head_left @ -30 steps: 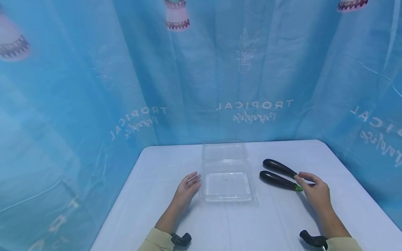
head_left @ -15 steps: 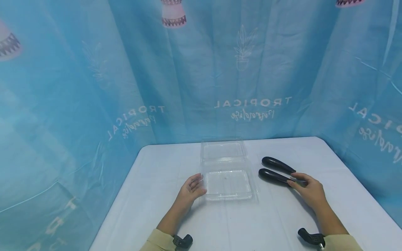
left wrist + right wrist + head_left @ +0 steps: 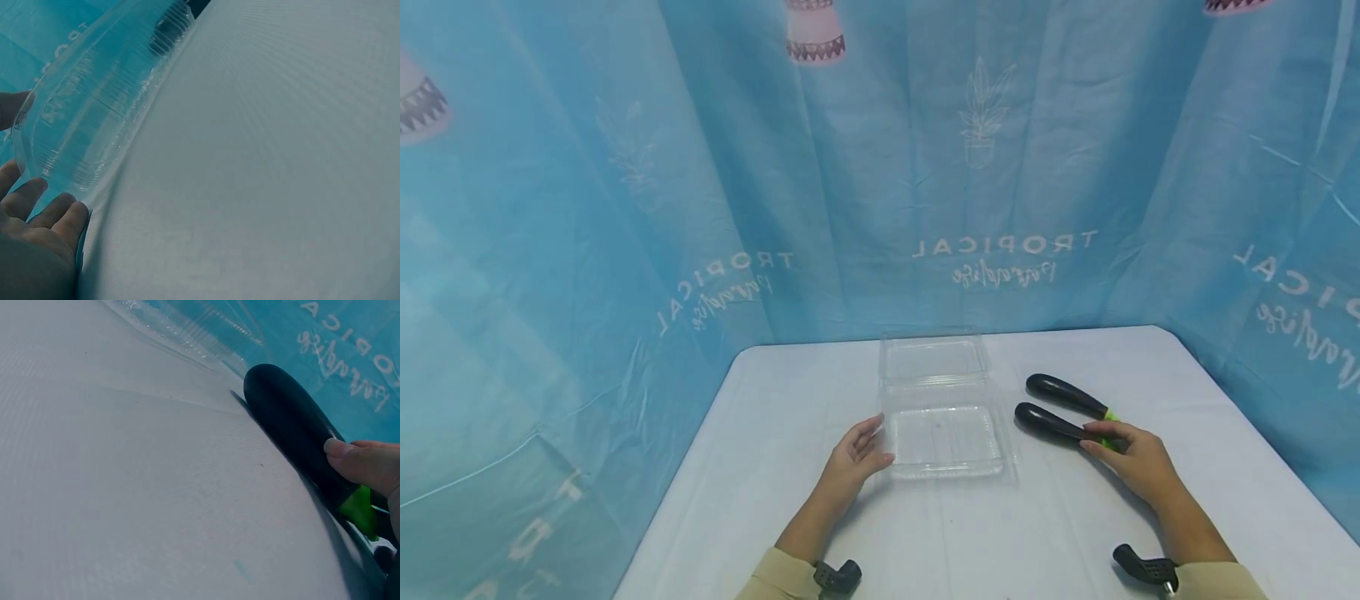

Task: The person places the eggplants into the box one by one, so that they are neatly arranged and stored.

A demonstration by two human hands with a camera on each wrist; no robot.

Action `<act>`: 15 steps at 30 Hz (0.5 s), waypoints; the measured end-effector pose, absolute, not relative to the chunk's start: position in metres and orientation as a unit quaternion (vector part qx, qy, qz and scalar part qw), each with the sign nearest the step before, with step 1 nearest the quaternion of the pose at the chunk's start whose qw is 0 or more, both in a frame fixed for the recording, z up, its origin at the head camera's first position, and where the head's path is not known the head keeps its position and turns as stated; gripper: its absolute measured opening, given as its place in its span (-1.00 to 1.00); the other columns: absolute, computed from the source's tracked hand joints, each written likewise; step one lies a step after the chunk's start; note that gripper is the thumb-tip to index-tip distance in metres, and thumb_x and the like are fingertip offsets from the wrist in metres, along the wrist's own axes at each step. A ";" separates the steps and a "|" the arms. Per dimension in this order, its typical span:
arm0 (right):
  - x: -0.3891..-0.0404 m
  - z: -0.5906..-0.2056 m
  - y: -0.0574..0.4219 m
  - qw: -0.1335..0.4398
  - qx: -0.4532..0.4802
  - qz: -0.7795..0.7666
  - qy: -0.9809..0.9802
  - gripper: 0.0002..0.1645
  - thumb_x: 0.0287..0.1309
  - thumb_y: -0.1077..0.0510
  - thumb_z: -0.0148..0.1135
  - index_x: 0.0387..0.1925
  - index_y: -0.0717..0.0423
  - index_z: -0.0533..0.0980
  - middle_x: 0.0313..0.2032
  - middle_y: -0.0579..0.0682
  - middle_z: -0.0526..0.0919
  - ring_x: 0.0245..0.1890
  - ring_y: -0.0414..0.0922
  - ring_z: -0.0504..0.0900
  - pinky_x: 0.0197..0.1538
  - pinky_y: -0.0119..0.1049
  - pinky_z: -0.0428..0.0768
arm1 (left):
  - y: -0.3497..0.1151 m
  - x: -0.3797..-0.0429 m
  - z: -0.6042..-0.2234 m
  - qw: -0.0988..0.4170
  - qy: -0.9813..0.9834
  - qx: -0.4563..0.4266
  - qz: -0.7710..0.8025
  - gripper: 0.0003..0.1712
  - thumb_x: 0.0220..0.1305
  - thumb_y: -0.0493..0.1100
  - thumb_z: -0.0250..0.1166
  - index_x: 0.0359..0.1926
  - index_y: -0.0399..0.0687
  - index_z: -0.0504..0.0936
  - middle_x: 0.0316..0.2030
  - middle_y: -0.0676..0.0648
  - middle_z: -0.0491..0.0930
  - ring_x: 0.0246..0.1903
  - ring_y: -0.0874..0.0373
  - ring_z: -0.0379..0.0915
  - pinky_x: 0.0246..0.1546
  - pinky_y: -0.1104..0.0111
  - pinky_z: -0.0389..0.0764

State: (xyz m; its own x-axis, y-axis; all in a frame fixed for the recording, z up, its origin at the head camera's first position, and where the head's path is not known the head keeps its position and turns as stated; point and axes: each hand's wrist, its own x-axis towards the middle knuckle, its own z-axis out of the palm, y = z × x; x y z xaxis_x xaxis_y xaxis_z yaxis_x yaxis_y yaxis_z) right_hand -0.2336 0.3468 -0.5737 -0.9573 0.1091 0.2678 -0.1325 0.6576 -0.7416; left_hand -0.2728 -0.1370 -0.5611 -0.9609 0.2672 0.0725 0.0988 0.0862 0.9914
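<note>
A clear plastic clamshell box [image 3: 945,473] lies with its lid [image 3: 934,360] folded back, at the middle of the table. My left hand [image 3: 852,458] holds its near left side; in the left wrist view thumb and fingers [image 3: 65,215] stand either side of the box's corner. My right hand [image 3: 1135,458] pinches the nearer dark eggplant [image 3: 1047,422] close to its green stem, thumb on its upper side in the right wrist view. A second eggplant [image 3: 1063,393] lies just beyond it, its stem end showing past my right fingers.
The white tablecloth [image 3: 955,542] covers the table, whose far edge meets a blue printed curtain [image 3: 850,192]. The curtain also hangs along both sides. A black wrist mount [image 3: 1146,568] sits on each forearm.
My left hand has moved right, onto the box's side. My right hand has shifted from the farther eggplant's stem to the nearer one and now pinches it.
</note>
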 end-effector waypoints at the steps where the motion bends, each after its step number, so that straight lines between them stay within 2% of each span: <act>1: -0.233 -0.574 0.347 0.144 0.006 0.413 -0.899 -0.52 0.25 -0.09 0.55 0.06 0.12 0.72 0.06 0.24 0.72 0.29 0.41 0.47 0.28 0.46 0.38 | -0.137 -0.272 -0.561 0.062 0.735 0.125 0.663 -0.18 0.33 -0.15 0.51 0.52 -0.09 0.37 0.53 -0.12 0.31 0.51 -0.17 0.17 0.42 0.08 0.35; 10: -0.230 -0.568 0.344 0.140 -0.026 0.430 -0.891 -0.44 0.34 -0.14 0.46 0.12 0.20 0.70 0.19 0.39 0.61 0.31 0.45 0.43 0.27 0.44 0.41 | -0.138 -0.271 -0.562 0.063 0.739 0.121 0.660 -0.20 0.34 -0.15 0.51 0.52 -0.05 0.39 0.52 -0.03 0.33 0.51 -0.12 0.17 0.43 0.09 0.34; 14: -0.230 -0.563 0.342 0.157 -0.042 0.450 -0.878 -0.44 0.38 -0.14 0.42 0.13 0.23 0.69 0.19 0.33 0.64 0.30 0.37 0.49 0.26 0.29 0.50 | -0.138 -0.272 -0.562 0.063 0.741 0.120 0.658 -0.21 0.34 -0.13 0.51 0.52 -0.03 0.40 0.51 0.00 0.34 0.51 -0.10 0.17 0.44 0.09 0.33; 15: -0.230 -0.562 0.342 0.162 -0.047 0.451 -0.877 -0.45 0.38 -0.14 0.42 0.14 0.21 0.69 0.19 0.30 0.65 0.31 0.34 0.50 0.29 0.15 0.55 | -0.139 -0.272 -0.563 0.061 0.740 0.124 0.658 -0.21 0.34 -0.12 0.50 0.51 -0.04 0.40 0.51 -0.01 0.34 0.51 -0.11 0.18 0.44 0.09 0.33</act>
State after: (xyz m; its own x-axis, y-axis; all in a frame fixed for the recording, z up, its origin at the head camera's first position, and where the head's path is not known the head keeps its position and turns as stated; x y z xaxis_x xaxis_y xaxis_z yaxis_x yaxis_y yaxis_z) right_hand -0.2297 0.3419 -0.5621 -0.9433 0.2284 0.2409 -0.0631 0.5891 -0.8056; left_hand -0.2723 -0.1387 -0.5627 -0.9616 0.2646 0.0723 0.1030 0.1039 0.9892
